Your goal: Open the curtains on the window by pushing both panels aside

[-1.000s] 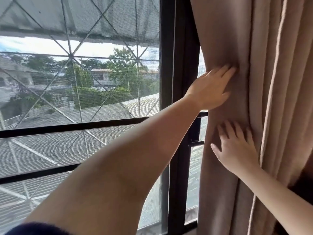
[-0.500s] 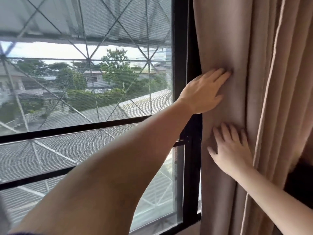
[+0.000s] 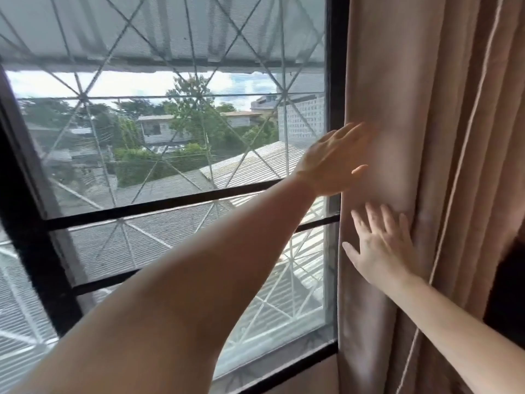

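Observation:
A beige curtain panel (image 3: 397, 95) hangs bunched in folds at the right side of the window (image 3: 170, 137). My left hand (image 3: 331, 162) reaches across the glass, fingers spread, fingertips at the curtain's left edge, blurred with motion. Below it, my right hand (image 3: 380, 245) lies flat with spread fingers pressed against the fabric. Neither hand grips the cloth. No other curtain panel is in view.
The window has a black frame (image 3: 336, 81) and crossbars, with a diagonal metal grille (image 3: 82, 96) outside. Roofs, trees and buildings show through the glass. More curtain folds with a light piping line (image 3: 466, 137) fill the right edge.
The curtain's edge has shifted right, uncovering the right window frame and more glass. My left hand has lifted slightly off the fabric; my right hand stays pressed on it.

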Motion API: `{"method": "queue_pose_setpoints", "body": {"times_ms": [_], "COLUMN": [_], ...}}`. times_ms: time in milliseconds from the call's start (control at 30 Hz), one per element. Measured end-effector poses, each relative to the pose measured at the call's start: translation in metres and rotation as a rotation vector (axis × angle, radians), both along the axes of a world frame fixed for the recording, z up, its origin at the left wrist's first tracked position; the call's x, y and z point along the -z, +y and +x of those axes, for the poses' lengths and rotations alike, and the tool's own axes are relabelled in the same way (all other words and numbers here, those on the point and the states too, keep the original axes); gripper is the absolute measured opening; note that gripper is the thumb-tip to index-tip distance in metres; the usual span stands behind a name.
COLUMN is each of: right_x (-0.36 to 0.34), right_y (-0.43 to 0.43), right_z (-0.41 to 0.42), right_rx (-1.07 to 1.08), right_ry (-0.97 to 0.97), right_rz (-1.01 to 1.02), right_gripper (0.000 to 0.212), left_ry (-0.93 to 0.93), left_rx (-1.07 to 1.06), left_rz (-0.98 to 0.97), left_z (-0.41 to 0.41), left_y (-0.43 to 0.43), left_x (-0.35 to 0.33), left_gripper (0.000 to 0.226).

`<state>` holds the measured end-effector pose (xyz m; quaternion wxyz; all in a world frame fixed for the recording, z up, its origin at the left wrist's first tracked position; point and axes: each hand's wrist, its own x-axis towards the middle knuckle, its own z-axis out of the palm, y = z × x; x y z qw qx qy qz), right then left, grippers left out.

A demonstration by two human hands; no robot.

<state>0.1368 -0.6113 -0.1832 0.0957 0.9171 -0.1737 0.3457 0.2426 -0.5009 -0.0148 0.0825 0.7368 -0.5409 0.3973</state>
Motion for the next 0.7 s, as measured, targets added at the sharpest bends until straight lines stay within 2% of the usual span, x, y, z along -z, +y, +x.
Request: {"method": "queue_pose_setpoints", "body": {"times_ms": [233, 567, 700], "right_x": [0.002, -0.003, -0.003], "right_y": [0.049, 0.103, 0.137], "right_z": [-0.019, -0.045, -0.055], "right_rx": [-0.049, -0.205, -0.271], "right_ry": [0.066, 0.198, 0.191], "right_rz": [0.024, 0.060, 0.072], "right_gripper": [0.081, 0.081, 0.081], "left_ry": [-0.001, 0.076, 0.080], "left_rx": [-0.041, -0.266, -0.312], "left_rz": [0.008, 0.018, 0.024], "left_z": [-0.019, -0.052, -0.072], "left_y": [0.059, 0.137, 0.182], "left_x": [0.011, 0.034, 0.039], "left_gripper": [0.076, 0.072, 0.072]}}
